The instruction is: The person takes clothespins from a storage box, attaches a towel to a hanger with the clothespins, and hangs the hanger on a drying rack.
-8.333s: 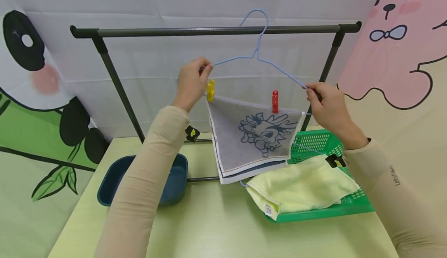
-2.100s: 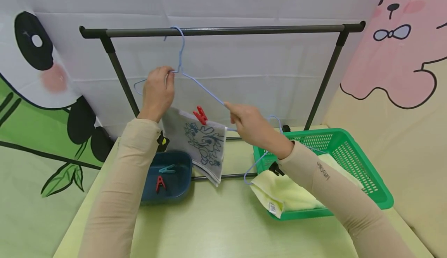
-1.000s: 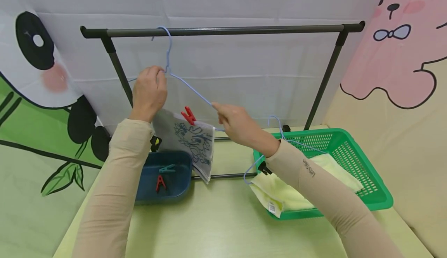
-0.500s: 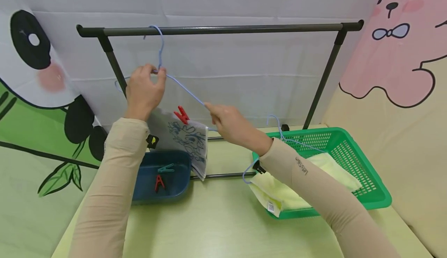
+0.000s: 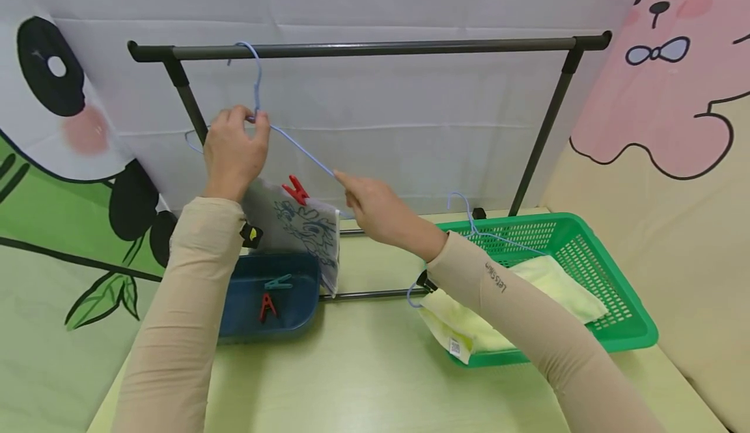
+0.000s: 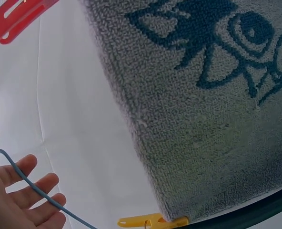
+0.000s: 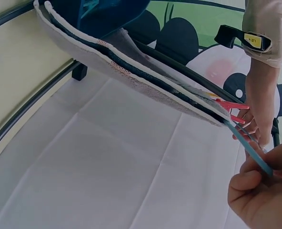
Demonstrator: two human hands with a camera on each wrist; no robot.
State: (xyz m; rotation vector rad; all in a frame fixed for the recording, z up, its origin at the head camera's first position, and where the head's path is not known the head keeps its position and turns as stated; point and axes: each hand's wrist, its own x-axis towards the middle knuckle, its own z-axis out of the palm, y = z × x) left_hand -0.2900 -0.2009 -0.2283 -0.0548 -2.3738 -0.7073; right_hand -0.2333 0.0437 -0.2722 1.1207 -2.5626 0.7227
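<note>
A light blue clothes hanger (image 5: 301, 149) hooks over the dark rack bar near its left end. Thumb and forefinger of my left hand (image 5: 236, 153) pinch it just below the hook; the other fingers are spread in the left wrist view. My right hand (image 5: 383, 210) grips the hanger's right corner. A folded grey towel (image 5: 319, 241) with a blue cartoon print hangs over the lower wire. One red clothespin (image 5: 295, 190) clips its top edge, and a yellow clothespin (image 6: 150, 221) shows at the towel's other end in the left wrist view.
A drying rack (image 5: 410, 48) stands on the table (image 5: 363, 368). Below the towel sits a blue basin (image 5: 299, 326) with a teal clothespin (image 5: 278, 282) and a red one. On the right, a green basket (image 5: 635, 322) holds a yellow towel (image 5: 547, 283) and another blue hanger (image 5: 508, 243).
Both hands have slid the hanger leftward along the bar, from right of the middle at first to near the left end. The towel has moved with it, behind the basin.
</note>
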